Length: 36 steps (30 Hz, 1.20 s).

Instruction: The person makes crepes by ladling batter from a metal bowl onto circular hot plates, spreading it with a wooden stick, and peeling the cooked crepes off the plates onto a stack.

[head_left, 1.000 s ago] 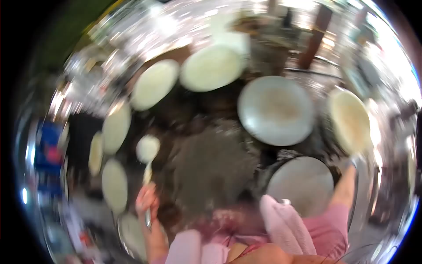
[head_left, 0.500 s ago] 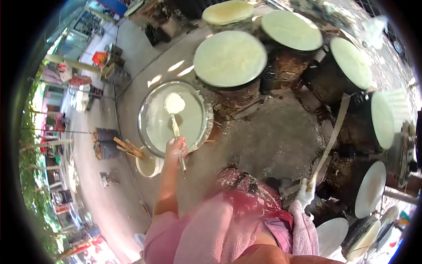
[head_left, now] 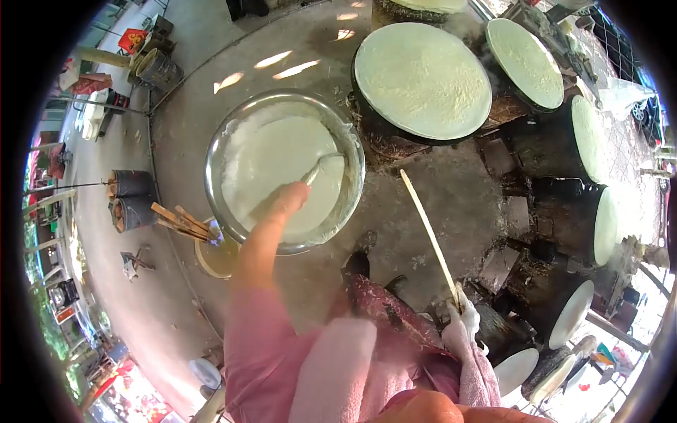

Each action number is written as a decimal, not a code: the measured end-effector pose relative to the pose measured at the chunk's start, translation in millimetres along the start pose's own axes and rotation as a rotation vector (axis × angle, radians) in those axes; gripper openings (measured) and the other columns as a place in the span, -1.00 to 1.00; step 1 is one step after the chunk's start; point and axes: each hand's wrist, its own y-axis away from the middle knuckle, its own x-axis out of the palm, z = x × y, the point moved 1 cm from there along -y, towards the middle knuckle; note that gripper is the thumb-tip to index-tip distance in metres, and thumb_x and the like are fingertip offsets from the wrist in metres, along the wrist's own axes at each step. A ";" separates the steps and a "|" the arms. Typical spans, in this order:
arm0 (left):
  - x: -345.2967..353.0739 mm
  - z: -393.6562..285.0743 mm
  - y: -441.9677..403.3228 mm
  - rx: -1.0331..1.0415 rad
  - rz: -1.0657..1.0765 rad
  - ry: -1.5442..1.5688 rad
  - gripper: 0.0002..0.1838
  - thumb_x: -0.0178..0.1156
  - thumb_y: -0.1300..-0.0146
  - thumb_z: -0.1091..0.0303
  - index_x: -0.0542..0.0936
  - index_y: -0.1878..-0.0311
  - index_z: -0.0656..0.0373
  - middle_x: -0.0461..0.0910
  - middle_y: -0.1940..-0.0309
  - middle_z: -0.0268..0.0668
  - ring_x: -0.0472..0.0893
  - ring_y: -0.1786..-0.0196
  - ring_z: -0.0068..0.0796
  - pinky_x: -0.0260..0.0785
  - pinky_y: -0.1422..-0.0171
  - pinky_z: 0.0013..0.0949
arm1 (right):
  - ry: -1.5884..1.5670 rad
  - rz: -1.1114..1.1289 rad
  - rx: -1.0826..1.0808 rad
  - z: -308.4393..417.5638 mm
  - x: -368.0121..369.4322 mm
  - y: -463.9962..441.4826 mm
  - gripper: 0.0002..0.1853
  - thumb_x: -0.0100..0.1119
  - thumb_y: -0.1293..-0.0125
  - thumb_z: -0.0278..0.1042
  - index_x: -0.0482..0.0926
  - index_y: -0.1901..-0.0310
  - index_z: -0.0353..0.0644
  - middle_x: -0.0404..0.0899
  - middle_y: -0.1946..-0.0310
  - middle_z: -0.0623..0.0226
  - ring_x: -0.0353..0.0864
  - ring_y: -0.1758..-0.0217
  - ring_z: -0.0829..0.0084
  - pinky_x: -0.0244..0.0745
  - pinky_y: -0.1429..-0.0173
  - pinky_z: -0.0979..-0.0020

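My left hand (head_left: 292, 199) grips the handle of a ladle (head_left: 330, 166), whose bowl is dipped in pale batter (head_left: 271, 158) near the right side of a wide metal basin (head_left: 213, 169). My right hand (head_left: 463, 314), in a white glove, is closed around the lower end of a long, thin wooden stick (head_left: 429, 227). The stick slants up and left over the floor, its far tip touching nothing. Beyond it, the nearest round griddle (head_left: 423, 81) bears a pale batter layer with a crumbly patch on its right.
More round griddles, one of them coated pale (head_left: 525, 63), curve down my right side on dark stoves. A bucket (head_left: 215, 257) with wooden sticks (head_left: 182, 222) stands just left of the basin. Dark tubs of wood (head_left: 132, 213) are farther left.
The ladle has gone from above the batter down into it, toward the basin's right side. My right hand's stick has swung left, away from the right-hand griddles. The view has shifted.
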 end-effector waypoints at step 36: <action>-172.6 -159.0 267.9 0.279 -0.462 1.695 -0.65 -0.07 -0.55 0.10 0.46 0.15 0.25 0.21 0.69 -0.50 0.15 0.77 -0.66 -0.02 0.67 -0.53 | -1.121 -0.269 0.000 -170.2 38.7 20.5 -0.55 0.19 -0.43 -0.43 0.49 -0.34 -0.04 0.52 0.36 0.70 0.31 0.47 0.80 0.23 0.41 0.69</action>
